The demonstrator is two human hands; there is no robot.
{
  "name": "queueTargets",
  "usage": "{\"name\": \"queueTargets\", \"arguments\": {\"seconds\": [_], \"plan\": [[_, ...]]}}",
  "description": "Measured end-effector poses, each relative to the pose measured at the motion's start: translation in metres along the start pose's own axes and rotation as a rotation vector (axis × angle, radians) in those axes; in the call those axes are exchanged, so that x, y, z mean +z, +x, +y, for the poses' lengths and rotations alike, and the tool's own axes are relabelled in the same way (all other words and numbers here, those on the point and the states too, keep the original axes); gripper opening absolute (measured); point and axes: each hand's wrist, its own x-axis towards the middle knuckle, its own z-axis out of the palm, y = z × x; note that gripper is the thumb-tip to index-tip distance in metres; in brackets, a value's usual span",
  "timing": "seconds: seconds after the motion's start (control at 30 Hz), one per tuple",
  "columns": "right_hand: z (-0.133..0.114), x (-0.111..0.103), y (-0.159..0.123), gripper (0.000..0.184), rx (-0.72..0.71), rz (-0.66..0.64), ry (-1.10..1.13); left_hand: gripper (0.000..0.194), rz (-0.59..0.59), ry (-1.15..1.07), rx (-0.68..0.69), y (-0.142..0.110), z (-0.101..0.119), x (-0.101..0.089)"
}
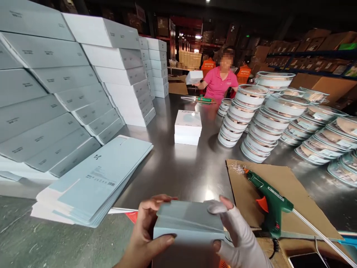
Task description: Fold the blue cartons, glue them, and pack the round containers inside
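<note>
Two thumbs of ours press the near face of a light-blue carton (pixel 189 217) at the near edge of the steel table (pixel 164 175): one on our bare left hand (pixel 146 227), one on our right hand (pixel 240 230), gloved in white with bare fingertips. Our left fingers curl around the far left corner; our right ones bend over the top at the far right, pinching it front to back.

On the flattened cartons (pixel 97 178) to our left, we see a black curling logo, fine print and a barcode. The walled-up boxes (pixel 47 85) behind bear print too small to read.

Beside our right hand, a green glue gun (pixel 275 203) lies on a cardboard sheet (pixel 306 208). Beyond, stacked round containers (pixel 255 123) block the right side; across from us, a pink-shirted co-worker (pixel 221 83) holds a white box (pixel 194 77).
</note>
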Motion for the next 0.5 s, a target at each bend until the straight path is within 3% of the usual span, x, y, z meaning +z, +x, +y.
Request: {"name": "queueTargets", "arguments": {"seconds": [0.07, 0.17, 0.3, 0.37, 0.5], "plan": [[-0.004, -0.004, 0.004, 0.076, -0.089, -0.041, -0.172, 0.043, -0.036, -0.001, 0.064, 0.003, 0.004, 0.002], [-0.014, -0.01, 0.01, 0.069, -0.196, -0.096, -0.319, 0.023, -0.222, 0.197, 0.131, 0.012, 0.01, -0.003], [-0.02, -0.018, 0.013, 0.065, -0.156, -0.126, -0.321, 0.031, -0.311, 0.306, 0.105, 0.023, 0.019, -0.016], [-0.019, -0.024, 0.011, 0.06, -0.055, -0.087, -0.225, 0.032, -0.199, 0.289, 0.086, 0.028, 0.023, -0.024], [-0.016, -0.031, 0.014, 0.056, 0.166, 0.134, -0.049, 0.046, 0.41, 0.01, -0.15, 0.034, 0.021, -0.034]]}}
